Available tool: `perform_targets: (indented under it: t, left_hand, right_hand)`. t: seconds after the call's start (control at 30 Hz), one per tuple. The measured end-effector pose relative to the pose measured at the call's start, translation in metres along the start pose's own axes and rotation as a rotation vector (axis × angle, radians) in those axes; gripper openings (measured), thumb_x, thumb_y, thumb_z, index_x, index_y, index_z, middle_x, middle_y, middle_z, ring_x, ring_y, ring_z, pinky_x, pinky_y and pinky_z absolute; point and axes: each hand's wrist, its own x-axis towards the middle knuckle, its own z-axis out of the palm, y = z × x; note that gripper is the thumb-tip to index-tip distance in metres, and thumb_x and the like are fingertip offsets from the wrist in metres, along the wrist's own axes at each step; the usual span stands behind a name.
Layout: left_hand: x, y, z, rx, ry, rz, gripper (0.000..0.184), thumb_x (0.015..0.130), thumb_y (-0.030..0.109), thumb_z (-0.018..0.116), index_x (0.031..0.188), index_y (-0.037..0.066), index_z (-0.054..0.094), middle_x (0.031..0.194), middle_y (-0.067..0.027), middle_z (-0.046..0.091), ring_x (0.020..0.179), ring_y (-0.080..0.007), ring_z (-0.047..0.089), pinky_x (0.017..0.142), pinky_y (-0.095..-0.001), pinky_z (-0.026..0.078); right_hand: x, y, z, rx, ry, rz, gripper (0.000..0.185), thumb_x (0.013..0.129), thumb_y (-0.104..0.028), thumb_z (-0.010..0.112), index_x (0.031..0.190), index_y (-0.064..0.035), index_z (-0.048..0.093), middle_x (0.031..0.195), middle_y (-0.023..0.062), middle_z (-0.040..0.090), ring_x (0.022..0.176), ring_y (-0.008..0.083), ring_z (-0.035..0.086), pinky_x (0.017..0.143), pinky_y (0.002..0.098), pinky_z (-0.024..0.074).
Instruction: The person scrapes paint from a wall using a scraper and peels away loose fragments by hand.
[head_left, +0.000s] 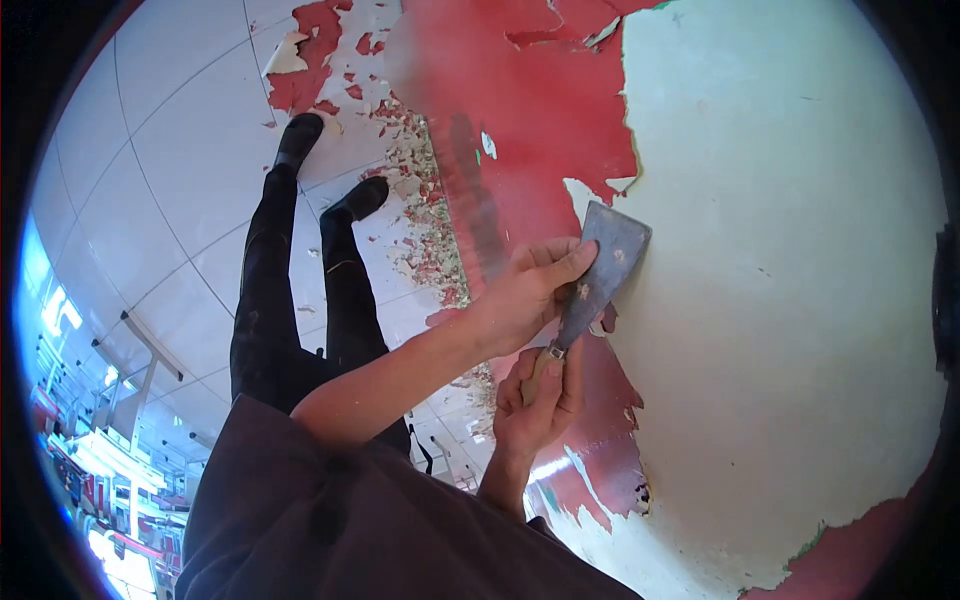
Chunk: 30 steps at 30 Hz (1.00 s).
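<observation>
Wall: I have its bare pale face [780,250] spreading out to the right of the grip in my view.
Tiled floor: it lies [180,150] off to the left of the grip, beyond the bare forearm.
Red covering: above the grip I see a broad sheet [560,110] with a ragged edge against the pale face; another torn patch sits just below.
Scraper: it is held [592,285] right in the grip, beside that ragged edge, blade pointing up and away from the handle. I'd judge that a low blade angle, its corner eased under lifted red and pushed steadily, would peel most and gouge least. Whether the blade's edge touches the wall, I can't tell from this angle.
Left hand: I see it [525,290] pinching the blade, thumb flat on the near face, the gap no wider than the metal. It seems well placed to steer and press.
Right hand: lower in the grip, its fingers [535,405] are curled closely round the handle, thumb along it; all 2 hands share 1 tool.
Loose flakes: small bits [415,180] litter the wall's foot, up and left of the grip.
</observation>
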Motion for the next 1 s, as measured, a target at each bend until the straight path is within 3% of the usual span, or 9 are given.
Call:
perform_targets:
  t: [0.1, 0.23, 0.3, 0.4, 0.43, 0.6, 0.67, 0.93, 1.0]
  left_hand:
    - [-0.005, -0.003, 0.007, -0.004, 0.063, -0.01, 0.032, 0.095, 0.034, 0.051, 0.094, 0.004, 0.06, 0.078, -0.0043, 0.063, 0.068, -0.0105, 0.061, 0.061, -0.0261, 0.05]
    - [-0.003, -0.008, 0.016, 0.019, 0.132, -0.026, 0.031, 0.094, 0.034, 0.051, 0.093, 0.004, 0.06, 0.075, -0.004, 0.062, 0.063, -0.0107, 0.059, 0.057, -0.0238, 0.049]
    - [0.004, 0.003, 0.017, -0.076, 0.051, 0.086, 0.03, 0.094, 0.033, 0.052, 0.092, 0.004, 0.059, 0.073, -0.0039, 0.062, 0.061, -0.0108, 0.058, 0.056, -0.0225, 0.047]
    - [-0.003, 0.005, 0.022, -0.069, 0.115, 0.027, 0.029, 0.093, 0.032, 0.053, 0.091, 0.004, 0.06, 0.073, -0.0038, 0.062, 0.062, -0.0106, 0.058, 0.057, -0.0232, 0.048]
    - [-0.008, 0.002, 0.021, -0.037, 0.128, 0.004, 0.029, 0.094, 0.033, 0.052, 0.092, 0.005, 0.06, 0.074, -0.0038, 0.062, 0.062, -0.0102, 0.059, 0.057, -0.0233, 0.048]
    - [-0.003, 0.0, 0.023, -0.146, 0.128, -0.025, 0.031, 0.093, 0.035, 0.052, 0.091, 0.005, 0.06, 0.074, -0.0036, 0.062, 0.062, -0.0098, 0.058, 0.056, -0.0235, 0.048]
    - [-0.007, -0.002, 0.021, -0.138, 0.102, -0.009, 0.032, 0.093, 0.036, 0.052, 0.091, 0.005, 0.061, 0.074, -0.0035, 0.062, 0.062, -0.0099, 0.058, 0.056, -0.0237, 0.048]
    - [-0.002, 0.017, 0.021, -0.031, 0.138, -0.012, 0.03, 0.092, 0.034, 0.054, 0.093, 0.005, 0.06, 0.075, -0.0036, 0.061, 0.065, -0.0124, 0.059, 0.057, -0.0262, 0.047]
    - [-0.008, 0.014, 0.017, -0.083, 0.139, -0.01, 0.033, 0.095, 0.033, 0.051, 0.093, 0.0, 0.059, 0.076, -0.0068, 0.062, 0.064, -0.0149, 0.06, 0.059, -0.0259, 0.048]
  right_hand:
    - [-0.005, -0.004, 0.005, -0.042, 0.06, -0.012, 0.044, 0.096, -0.017, 0.042, 0.132, 0.0077, 0.038, 0.064, 0.0019, 0.043, 0.044, 0.0028, 0.034, 0.037, 0.0175, 0.0233]
    - [-0.008, -0.01, 0.005, -0.018, 0.145, -0.002, 0.041, 0.096, -0.017, 0.042, 0.128, 0.0095, 0.041, 0.064, 0.002, 0.044, 0.044, 0.0032, 0.034, 0.038, 0.0179, 0.0241]
    - [0.0, -0.015, 0.014, -0.032, 0.142, 0.021, 0.041, 0.095, -0.016, 0.042, 0.127, 0.0097, 0.041, 0.064, 0.0027, 0.045, 0.044, 0.0033, 0.035, 0.038, 0.0179, 0.0251]
    - [-0.005, -0.015, 0.013, -0.099, 0.06, -0.023, 0.043, 0.095, -0.014, 0.042, 0.131, 0.0086, 0.039, 0.066, 0.0045, 0.047, 0.045, 0.0037, 0.036, 0.039, 0.0179, 0.0263]
    - [-0.01, -0.016, 0.009, -0.101, 0.014, -0.011, 0.044, 0.096, -0.014, 0.041, 0.138, -0.0028, 0.035, 0.072, 0.008, 0.049, 0.042, 0.0043, 0.033, 0.035, 0.0162, 0.025]
    - [-0.013, -0.026, 0.014, -0.066, 0.119, 0.025, 0.046, 0.096, -0.015, 0.042, 0.138, -0.0007, 0.034, 0.071, 0.007, 0.047, 0.042, 0.0035, 0.033, 0.035, 0.0161, 0.024]
    - [-0.014, -0.026, 0.014, -0.114, 0.09, 0.027, 0.045, 0.094, -0.015, 0.043, 0.134, 0.0068, 0.037, 0.071, 0.0049, 0.048, 0.046, 0.0045, 0.038, 0.04, 0.0182, 0.0296]
    - [0.001, -0.028, 0.039, -0.136, 0.089, 0.007, 0.044, 0.095, -0.014, 0.04, 0.134, 0.0061, 0.036, 0.068, 0.003, 0.047, 0.048, 0.0041, 0.038, 0.041, 0.0183, 0.0294]
    - [-0.016, -0.015, 0.028, -0.165, 0.047, -0.01, 0.046, 0.097, -0.018, 0.04, 0.139, -0.002, 0.033, 0.071, 0.0056, 0.045, 0.043, 0.0042, 0.033, 0.036, 0.0177, 0.0257]
